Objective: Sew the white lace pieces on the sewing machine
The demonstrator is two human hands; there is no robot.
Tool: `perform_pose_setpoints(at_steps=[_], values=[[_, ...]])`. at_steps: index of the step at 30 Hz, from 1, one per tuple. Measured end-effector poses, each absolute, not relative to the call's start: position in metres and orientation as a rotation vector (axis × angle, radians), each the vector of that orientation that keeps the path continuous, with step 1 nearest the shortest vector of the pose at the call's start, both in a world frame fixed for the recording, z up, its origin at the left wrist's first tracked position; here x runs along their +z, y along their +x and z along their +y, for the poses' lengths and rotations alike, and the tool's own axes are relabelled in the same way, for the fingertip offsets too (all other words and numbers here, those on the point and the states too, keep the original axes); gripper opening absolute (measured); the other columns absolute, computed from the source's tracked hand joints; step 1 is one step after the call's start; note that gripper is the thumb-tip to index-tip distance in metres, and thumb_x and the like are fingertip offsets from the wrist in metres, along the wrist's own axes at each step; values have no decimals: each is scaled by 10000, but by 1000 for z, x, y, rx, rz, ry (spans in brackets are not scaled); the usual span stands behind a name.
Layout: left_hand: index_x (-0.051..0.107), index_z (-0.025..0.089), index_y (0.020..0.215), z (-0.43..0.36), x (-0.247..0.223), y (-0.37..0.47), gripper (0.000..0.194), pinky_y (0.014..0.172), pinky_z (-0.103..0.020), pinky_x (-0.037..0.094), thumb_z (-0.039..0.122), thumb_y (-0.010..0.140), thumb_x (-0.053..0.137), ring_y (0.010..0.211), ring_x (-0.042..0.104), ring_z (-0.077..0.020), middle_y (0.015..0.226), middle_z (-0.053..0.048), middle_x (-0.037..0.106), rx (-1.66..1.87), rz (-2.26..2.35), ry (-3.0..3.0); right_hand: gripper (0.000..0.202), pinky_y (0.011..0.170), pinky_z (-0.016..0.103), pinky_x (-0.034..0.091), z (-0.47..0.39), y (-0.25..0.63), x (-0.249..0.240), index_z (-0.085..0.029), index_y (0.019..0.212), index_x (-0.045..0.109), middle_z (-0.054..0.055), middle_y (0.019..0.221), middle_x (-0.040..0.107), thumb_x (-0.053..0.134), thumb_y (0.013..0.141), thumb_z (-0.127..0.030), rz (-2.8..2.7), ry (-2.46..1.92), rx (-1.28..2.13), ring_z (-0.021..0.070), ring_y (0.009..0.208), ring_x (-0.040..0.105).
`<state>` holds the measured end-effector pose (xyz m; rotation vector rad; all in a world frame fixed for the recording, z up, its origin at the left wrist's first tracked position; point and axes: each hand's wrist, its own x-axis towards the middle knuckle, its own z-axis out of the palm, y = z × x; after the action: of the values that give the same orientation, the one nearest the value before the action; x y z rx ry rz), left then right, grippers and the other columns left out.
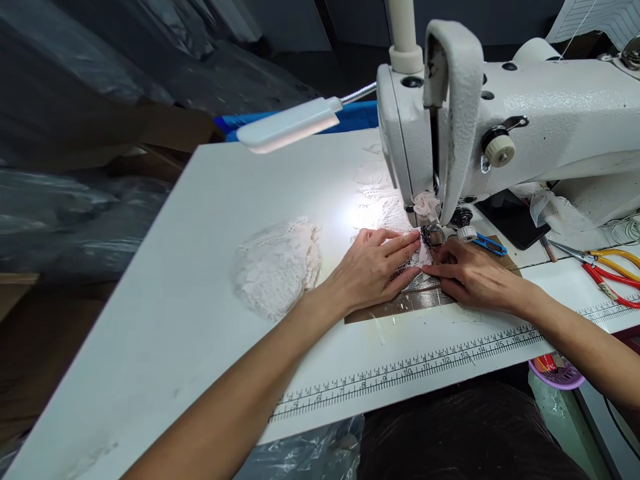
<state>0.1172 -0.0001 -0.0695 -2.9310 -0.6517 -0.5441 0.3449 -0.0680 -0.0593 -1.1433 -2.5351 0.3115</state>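
Observation:
A white sewing machine (555, 113) stands over a piece of white lace fabric (424, 257), part of which lies under its presser foot (433, 236). Flat on the lace, just left of the foot, rests my left hand (383, 263) with its fingers stretched out. My right hand (465, 273) is at the right edge of the lace, index finger pointing left and the other fingers curled in. Its fingertips seem to pinch the fabric edge, though they partly hide it. More lace (383, 193) spreads behind the needle area. A pile of white lace pieces (280, 267) lies left of my left forearm.
A lamp (290, 125) lights the white table (175, 280), which has a printed ruler (410, 370) along its front edge. A blue cutter (490, 245), a dark phone (513, 219) and red-and-yellow-handled snips (607, 267) lie right. A purple basket (560, 373) hangs below.

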Motion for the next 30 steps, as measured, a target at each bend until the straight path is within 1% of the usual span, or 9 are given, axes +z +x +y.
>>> perform_pose_setpoints(at_steps=[6, 11, 16, 26, 30], values=[[633, 140, 1258, 0, -69, 119, 432, 775, -451, 479, 398, 1020, 381, 1057, 617, -303, 1298, -129, 653, -528, -652, -2929, 323, 837, 358, 537, -68, 345, -59, -192, 1186, 704, 110, 1009, 590, 468, 965, -190, -2514, -1132, 281, 204, 940, 575], [634, 137, 1245, 0, -68, 118, 422, 762, -436, 477, 393, 1023, 383, 1054, 621, -294, 1302, -126, 651, -543, -627, -2905, 330, 857, 366, 537, -69, 345, -59, -175, 1197, 695, 109, 1007, 597, 480, 948, -156, -2489, -1106, 265, 205, 944, 578], [623, 147, 1259, 1, -68, 117, 411, 795, -431, 478, 392, 1022, 393, 1050, 622, -278, 1314, -116, 645, -519, -624, -2914, 333, 844, 354, 534, -70, 344, -57, -158, 1180, 702, 109, 989, 592, 496, 921, -117, -2480, -1098, 272, 199, 927, 577], [631, 138, 1245, 3, -69, 116, 405, 784, -433, 455, 389, 1014, 414, 1030, 620, -285, 1304, -117, 651, -546, -600, -2901, 346, 866, 346, 526, -70, 342, -56, -213, 1166, 723, 87, 995, 603, 496, 916, -138, -2429, -1188, 362, 188, 925, 596], [657, 132, 1186, -1, -68, 119, 344, 811, -432, 443, 332, 1011, 438, 1015, 621, -274, 1263, -124, 671, -595, -546, -2840, 340, 875, 343, 518, -68, 342, -58, -212, 1159, 733, 84, 988, 604, 510, 910, -150, -2384, -1200, 446, 189, 929, 593]])
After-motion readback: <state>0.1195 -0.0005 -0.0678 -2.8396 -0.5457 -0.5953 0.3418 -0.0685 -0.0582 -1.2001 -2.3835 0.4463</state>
